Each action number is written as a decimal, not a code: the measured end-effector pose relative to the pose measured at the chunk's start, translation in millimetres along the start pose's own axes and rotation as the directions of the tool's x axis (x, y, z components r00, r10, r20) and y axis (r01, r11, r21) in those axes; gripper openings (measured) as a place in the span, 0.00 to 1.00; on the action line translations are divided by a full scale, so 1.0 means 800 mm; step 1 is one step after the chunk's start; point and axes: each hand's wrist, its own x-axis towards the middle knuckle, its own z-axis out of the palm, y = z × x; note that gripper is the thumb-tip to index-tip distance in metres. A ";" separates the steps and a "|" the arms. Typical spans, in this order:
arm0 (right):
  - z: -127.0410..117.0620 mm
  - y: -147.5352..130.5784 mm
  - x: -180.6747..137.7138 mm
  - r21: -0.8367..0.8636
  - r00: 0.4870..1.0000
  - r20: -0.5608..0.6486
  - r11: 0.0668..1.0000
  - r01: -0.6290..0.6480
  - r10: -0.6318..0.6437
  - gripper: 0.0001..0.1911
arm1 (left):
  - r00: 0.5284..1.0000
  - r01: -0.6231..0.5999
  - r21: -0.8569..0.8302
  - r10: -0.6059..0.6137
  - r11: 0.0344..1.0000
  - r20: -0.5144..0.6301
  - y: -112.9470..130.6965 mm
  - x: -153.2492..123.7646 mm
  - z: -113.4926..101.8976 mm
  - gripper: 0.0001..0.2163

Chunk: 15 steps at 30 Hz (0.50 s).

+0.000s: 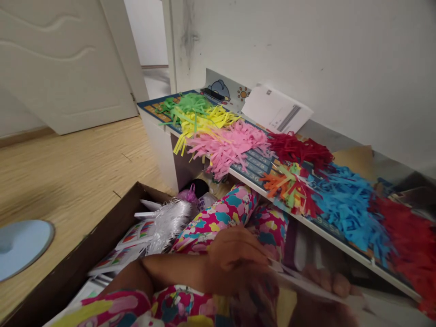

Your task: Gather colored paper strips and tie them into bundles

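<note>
My left hand [236,250] is bent inward over my lap, its fingers curled under, smeared by motion and mostly hidden. A pale, thin, partly see-through sheet [299,278] runs from beside it to my right hand [329,281]. The right hand's blurred fingertips curl over that sheet, just under the table's front edge. What the sheet belongs to is unclear. Above the hands, a low table [254,172] bears heaps of cut paper strips: green [190,105], yellow [207,120], pink [235,143], dark red [301,150], blue [350,204] and bright red [408,240], plus a mixed-colour bunch [289,186].
A brown cardboard box [91,238] on my left holds white printed packs [136,234] and a silvery tinsel bundle [170,220]. A white booklet [275,109] leans on the wall near a phone-like dark object [213,94]. A light-blue round lid or seat [25,247] is at far left.
</note>
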 end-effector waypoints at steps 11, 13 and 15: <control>0.000 -0.007 0.009 0.095 0.974 0.076 0.974 0.206 -0.213 0.08 | 0.998 -0.017 -0.037 0.019 0.999 0.062 0.001 0.002 0.003 0.11; -0.003 -0.006 0.013 0.074 0.952 0.120 0.958 0.276 -0.283 0.11 | 0.992 -0.030 -0.074 0.039 0.997 0.122 0.002 0.005 0.001 0.08; -0.008 -0.004 0.017 0.069 0.938 0.158 0.951 0.302 -0.310 0.14 | 0.986 -0.036 -0.118 0.055 0.992 0.156 0.002 0.008 -0.001 0.09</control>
